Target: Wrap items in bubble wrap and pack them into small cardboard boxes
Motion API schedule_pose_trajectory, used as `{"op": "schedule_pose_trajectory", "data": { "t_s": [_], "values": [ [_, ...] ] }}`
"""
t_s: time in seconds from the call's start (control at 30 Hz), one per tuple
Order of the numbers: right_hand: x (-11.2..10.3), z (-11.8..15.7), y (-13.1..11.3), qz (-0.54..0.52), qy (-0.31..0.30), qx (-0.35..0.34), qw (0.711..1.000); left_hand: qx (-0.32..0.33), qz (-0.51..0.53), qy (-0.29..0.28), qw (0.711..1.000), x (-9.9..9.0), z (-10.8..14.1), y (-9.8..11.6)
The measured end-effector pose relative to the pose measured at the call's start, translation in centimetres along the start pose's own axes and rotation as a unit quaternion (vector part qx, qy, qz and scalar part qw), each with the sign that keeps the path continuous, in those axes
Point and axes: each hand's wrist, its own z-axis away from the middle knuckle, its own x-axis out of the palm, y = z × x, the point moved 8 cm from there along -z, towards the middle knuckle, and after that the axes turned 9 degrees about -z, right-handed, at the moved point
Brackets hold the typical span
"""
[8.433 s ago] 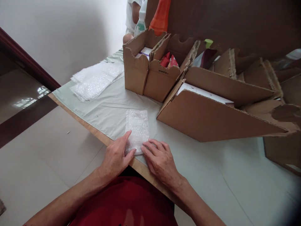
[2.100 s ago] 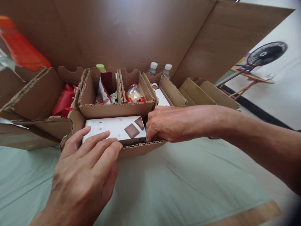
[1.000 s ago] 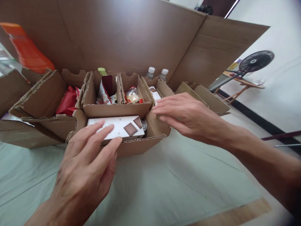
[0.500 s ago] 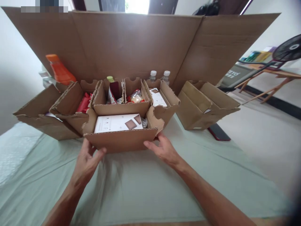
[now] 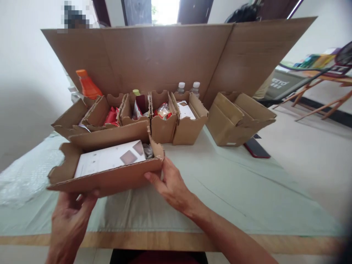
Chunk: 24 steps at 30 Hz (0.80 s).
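Cardboard bin [image 5: 118,179], brown, open-topped, with raw corrugated rims and scalloped end walls; was held aslant over the tabletop [image 5: 225,190], left of centre, toward the front edge. Contents were one white carton [image 5: 101,161] printed with brown squares, fine print illegible, and a greyish item [image 5: 147,150], mostly hidden, unidentifiable. Left hand [image 5: 73,209] gripped the bin low at left; right hand [image 5: 172,179] clasped its right end. Fingertips were partly concealed; base contact could not be determined.

The front cardboard bin [image 5: 121,180] looks matt (and rough-edged); the carton [image 5: 106,158] inside, smooth.
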Motion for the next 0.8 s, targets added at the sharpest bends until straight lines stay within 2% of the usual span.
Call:
{"op": "schedule_pose_trajectory", "data": {
  "t_s": [0.07, 0.13, 0.27, 0.33, 0.4, 0.5, 0.67, 0.8],
  "values": [
    [-1.9, 0.0, 0.7, -0.001, 0.04, 0.028, 0.999, 0.017, 0.047, -0.011, 0.999, 1.9, -0.6, 1.7],
    [-5.1, 1.9, 1.6, 0.027, 0.082, 0.067, 0.994, 0.036, 0.076, -0.053, 0.995, 5.1, 0.3, 3.1],
    [-12.8, 8.9, 2.5, 0.116, 0.166, 0.092, 0.975, 0.079, 0.093, -0.179, 0.976, 12.3, 5.8, 4.5],
    [-15.7, 12.6, 2.9, 0.14, 0.201, 0.101, 0.964, 0.093, 0.092, -0.237, 0.963, 15.0, 9.0, 4.7],
    [-17.8, 15.7, 3.6, 0.142, 0.228, 0.12, 0.956, 0.112, 0.088, -0.281, 0.949, 17.0, 11.3, 5.2],
    [-19.8, 18.8, 4.4, 0.128, 0.278, 0.13, 0.943, 0.143, 0.089, -0.306, 0.937, 19.1, 12.6, 7.0],
    [-21.0, 21.7, 5.4, 0.131, 0.358, 0.109, 0.918, 0.168, 0.1, -0.321, 0.927, 22.2, 12.1, 10.3],
    [-20.4, 22.3, 6.7, 0.127, 0.366, 0.121, 0.914, 0.141, 0.075, -0.328, 0.931, 23.7, 11.8, 9.5]
  ]
}}
